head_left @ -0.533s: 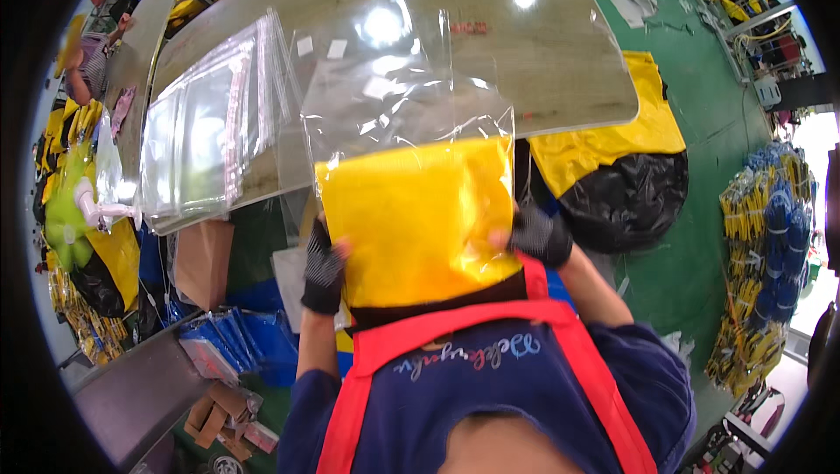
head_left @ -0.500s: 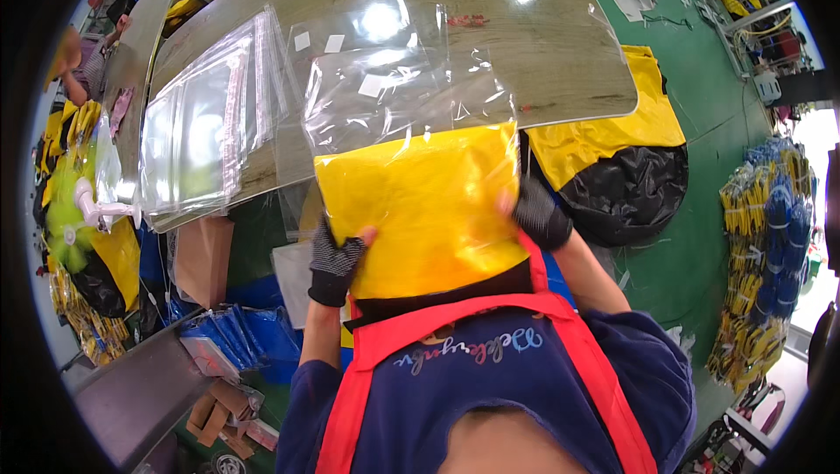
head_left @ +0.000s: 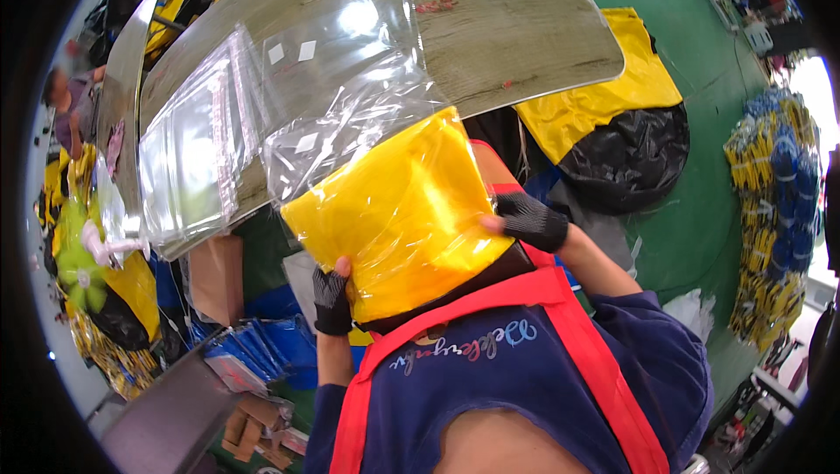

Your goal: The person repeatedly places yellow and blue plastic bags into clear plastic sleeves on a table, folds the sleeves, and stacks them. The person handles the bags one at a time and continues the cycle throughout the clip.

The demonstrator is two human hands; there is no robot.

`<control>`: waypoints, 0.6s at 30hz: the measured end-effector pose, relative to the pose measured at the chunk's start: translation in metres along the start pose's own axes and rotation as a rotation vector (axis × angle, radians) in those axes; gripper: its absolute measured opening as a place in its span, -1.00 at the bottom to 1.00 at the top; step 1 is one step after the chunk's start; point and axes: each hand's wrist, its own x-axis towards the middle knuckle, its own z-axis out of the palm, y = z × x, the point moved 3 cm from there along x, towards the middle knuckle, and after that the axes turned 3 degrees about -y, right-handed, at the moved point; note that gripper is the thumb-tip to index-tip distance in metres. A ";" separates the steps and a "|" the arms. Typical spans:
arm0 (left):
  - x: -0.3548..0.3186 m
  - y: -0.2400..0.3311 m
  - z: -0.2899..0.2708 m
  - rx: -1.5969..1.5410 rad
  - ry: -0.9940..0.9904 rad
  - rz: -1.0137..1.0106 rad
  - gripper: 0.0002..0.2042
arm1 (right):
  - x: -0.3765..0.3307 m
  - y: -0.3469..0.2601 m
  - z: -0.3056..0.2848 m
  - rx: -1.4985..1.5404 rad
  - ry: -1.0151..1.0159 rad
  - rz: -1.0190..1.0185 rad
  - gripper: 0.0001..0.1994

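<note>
Folded yellow garment (head_left: 398, 211) in a clear plastic bag (head_left: 350, 115), now tilted more leftward than before, held above the table edge (head_left: 525, 54), left hand (head_left: 331, 299) gripping its lower corner, right hand (head_left: 529, 220) closed on its right edge.

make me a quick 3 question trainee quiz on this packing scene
1. True or false: both the left hand and the right hand grip the folded yellow item in its clear plastic bag.
2. What lies flat on the grey wood-grain table, left of the held bag?
A. a stack of clear plastic bags
B. a cardboard box
C. a pair of scissors
3. Fill in: both hands wear dark ____ gloves that leave the fingertips bare.

Key: 1 true; 2 A; 3 fingerless
</note>
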 end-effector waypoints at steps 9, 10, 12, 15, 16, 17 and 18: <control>0.000 -0.036 -0.079 0.142 -0.010 0.038 -0.35 | -0.008 0.036 0.007 -0.142 0.289 -0.021 -0.65; -0.001 -0.030 -0.073 0.144 -0.024 -0.020 -0.29 | -0.009 0.037 0.013 -0.196 0.350 -0.015 -0.67; -0.012 -0.025 -0.043 0.339 -0.017 0.088 -0.23 | -0.018 0.042 0.023 -0.384 0.508 -0.062 -0.69; -0.018 -0.040 -0.038 0.528 0.073 0.168 -0.21 | -0.028 0.039 0.027 -0.485 0.568 -0.119 -0.61; -0.019 -0.043 -0.043 0.638 0.118 0.163 -0.23 | -0.024 0.042 0.024 -0.209 0.454 -0.160 -0.57; -0.021 -0.046 -0.047 0.749 0.164 0.157 -0.25 | -0.019 0.045 0.019 0.064 0.336 -0.198 -0.52; -0.024 -0.050 -0.048 0.843 0.218 0.213 -0.30 | -0.018 0.048 0.017 0.241 0.142 -0.198 -0.36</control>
